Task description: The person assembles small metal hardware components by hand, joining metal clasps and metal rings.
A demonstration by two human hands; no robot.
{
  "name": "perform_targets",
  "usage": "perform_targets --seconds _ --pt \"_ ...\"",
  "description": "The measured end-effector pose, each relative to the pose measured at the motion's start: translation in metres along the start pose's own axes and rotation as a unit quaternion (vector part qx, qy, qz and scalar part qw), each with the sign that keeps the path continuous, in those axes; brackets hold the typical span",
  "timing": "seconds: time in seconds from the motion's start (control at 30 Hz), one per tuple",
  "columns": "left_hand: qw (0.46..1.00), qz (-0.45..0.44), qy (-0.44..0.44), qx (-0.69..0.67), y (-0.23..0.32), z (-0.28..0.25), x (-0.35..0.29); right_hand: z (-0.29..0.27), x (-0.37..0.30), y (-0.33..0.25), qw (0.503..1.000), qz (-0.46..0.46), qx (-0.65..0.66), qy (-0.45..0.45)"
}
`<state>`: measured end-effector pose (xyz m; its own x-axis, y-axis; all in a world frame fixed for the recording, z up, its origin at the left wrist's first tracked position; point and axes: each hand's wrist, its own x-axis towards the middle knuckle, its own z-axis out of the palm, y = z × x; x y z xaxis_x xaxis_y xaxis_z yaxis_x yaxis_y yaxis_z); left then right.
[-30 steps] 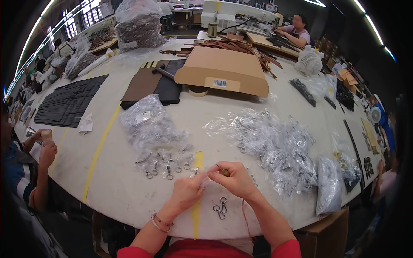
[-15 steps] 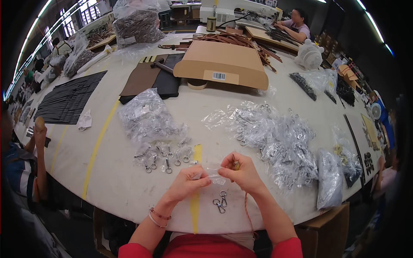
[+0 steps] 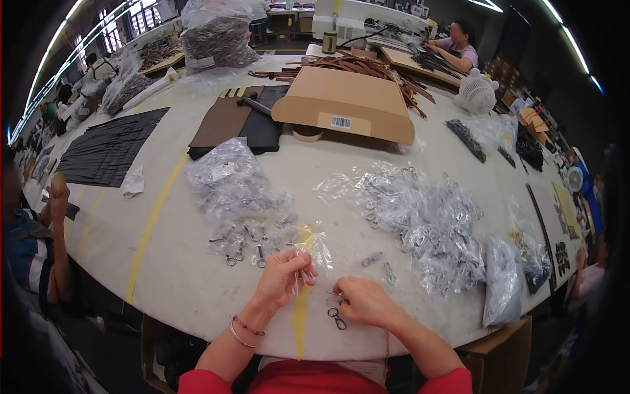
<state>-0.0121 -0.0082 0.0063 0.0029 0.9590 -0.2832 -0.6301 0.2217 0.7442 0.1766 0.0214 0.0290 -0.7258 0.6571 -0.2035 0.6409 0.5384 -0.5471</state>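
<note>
My left hand [image 3: 282, 276] pinches a small clear plastic wrapper [image 3: 314, 248] and lifts it off the table. My right hand [image 3: 365, 302] rests low on the white table [image 3: 164, 276], fingers closed around a small metal clasp, right next to a loose metal snap hook [image 3: 336, 318] lying at the near edge. Several unwrapped metal hooks [image 3: 246, 246] lie just left of my left hand. A heap of clear bags with hooks [image 3: 426, 217] spreads to the right.
A bulging clear bag [image 3: 230, 180] sits ahead on the left. Farther back lie a cardboard box [image 3: 344, 105], dark leather sheets [image 3: 239, 125] and black panels [image 3: 108, 148]. A person [image 3: 33, 230] sits at the left edge, another person [image 3: 459, 46] at the far end.
My hands have come apart: the left has pulled the clear wrapper up and away, the right has dropped to the table beside the loose snap hook. The head view has shifted slightly.
</note>
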Motion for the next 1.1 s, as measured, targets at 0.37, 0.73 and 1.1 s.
perform_targets --seconds 0.37,0.73,1.1 --pt "0.996 -0.028 -0.007 -0.088 -0.005 -0.006 0.002 -0.010 -0.019 -0.012 0.936 -0.041 0.260 0.232" --pt "0.995 -0.048 0.002 -0.087 -0.004 -0.004 0.001 -0.002 -0.008 -0.017 0.929 -0.152 0.135 0.311" --pt "0.994 -0.009 -0.019 -0.106 -0.008 0.000 0.001 0.007 0.005 -0.014 0.881 -0.199 0.094 0.418"
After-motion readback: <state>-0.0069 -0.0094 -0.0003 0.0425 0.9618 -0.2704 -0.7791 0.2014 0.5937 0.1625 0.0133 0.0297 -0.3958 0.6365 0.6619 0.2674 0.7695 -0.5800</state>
